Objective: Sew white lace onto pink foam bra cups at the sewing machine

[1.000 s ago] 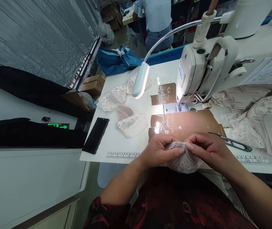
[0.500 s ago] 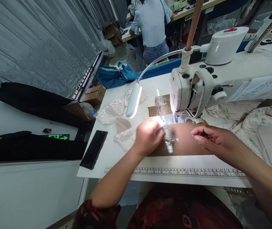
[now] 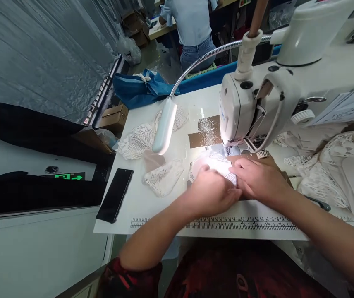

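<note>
A white lace cup (image 3: 206, 159) lies in bright lamplight on the sewing machine's bed, just in front of the needle area. My left hand (image 3: 216, 188) is curled over its near side, fingers bent and pinching the fabric, somewhat blurred. At the cup's right edge, my right hand (image 3: 257, 178) presses thumb and fingers together on the lace. The sewing machine (image 3: 242, 109) stands directly beyond both hands. Brown tape or card (image 3: 208, 138) covers part of the bed around the needle plate. Where the fingers meet, the fabric is partly hidden.
More lace cups (image 3: 164, 176) lie at the left, near a black phone (image 3: 115, 195). A lamp head (image 3: 164, 128) hangs over the table. Dark thread snips (image 3: 319, 203) show behind my right forearm, beside piled lace garments (image 3: 328, 182). A person (image 3: 192, 25) sits beyond.
At first both hands held the lace cup close to my body. Then they parted above the machine bed, the left one blurred. Now they are together on the cup near the needle.
</note>
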{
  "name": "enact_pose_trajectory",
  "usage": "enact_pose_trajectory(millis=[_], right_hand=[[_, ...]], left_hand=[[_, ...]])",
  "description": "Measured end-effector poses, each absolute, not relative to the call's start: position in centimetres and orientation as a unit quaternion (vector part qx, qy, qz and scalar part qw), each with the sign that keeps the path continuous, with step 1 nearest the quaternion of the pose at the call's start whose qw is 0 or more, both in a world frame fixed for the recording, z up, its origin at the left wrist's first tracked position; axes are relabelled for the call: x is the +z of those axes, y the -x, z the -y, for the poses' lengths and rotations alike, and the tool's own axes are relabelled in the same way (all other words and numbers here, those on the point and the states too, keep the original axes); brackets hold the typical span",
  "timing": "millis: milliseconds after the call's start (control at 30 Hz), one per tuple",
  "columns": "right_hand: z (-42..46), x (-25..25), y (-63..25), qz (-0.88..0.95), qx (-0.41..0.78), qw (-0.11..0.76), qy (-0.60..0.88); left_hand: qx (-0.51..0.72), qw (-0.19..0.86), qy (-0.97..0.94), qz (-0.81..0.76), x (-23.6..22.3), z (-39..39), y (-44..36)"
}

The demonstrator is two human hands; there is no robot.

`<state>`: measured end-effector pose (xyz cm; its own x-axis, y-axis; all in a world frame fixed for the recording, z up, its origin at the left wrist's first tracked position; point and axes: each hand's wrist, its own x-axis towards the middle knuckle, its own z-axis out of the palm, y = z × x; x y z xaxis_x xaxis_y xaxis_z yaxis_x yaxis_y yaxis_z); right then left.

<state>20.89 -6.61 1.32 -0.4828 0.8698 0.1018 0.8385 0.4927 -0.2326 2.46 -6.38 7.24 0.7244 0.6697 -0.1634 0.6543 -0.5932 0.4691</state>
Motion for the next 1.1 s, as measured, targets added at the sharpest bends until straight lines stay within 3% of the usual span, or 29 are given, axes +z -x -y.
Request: enact_pose_trajectory(millis=[67,100,233,367,600,1100], right_hand=[[6.8,1.5,-20.9,0.859,0.044,0.088,0.502],[6.8,1.6,-20.8,0.859,0.039,0.082,0.503],[6.9,1.8,-20.8,0.860,0.035,0.057,0.506],[6.8,1.7,-20.7,0.852,0.040,0.047,0.519],[6.2,1.8,-20.2,0.833,0.023,0.019,0.552],[5.8,1.0,-19.9,0.817,-0.011,0.063,0.573]], left_hand=[[0.019,0.401,-0.865,-0.301,8.5,5.7,-1.3],[0.047,0.424,-0.855,-0.296,8.6,5.2,-1.0],[0.201,0.274,-0.869,-0.360,5.0,3.8,-0.9],[0.190,0.164,-0.900,-0.356,0.4,3.3,-1.4],[0.171,0.151,-0.905,-0.359,0.0,2.0,-1.3],[0.151,0.072,-0.931,-0.325,-0.4,-0.3,-0.9]])
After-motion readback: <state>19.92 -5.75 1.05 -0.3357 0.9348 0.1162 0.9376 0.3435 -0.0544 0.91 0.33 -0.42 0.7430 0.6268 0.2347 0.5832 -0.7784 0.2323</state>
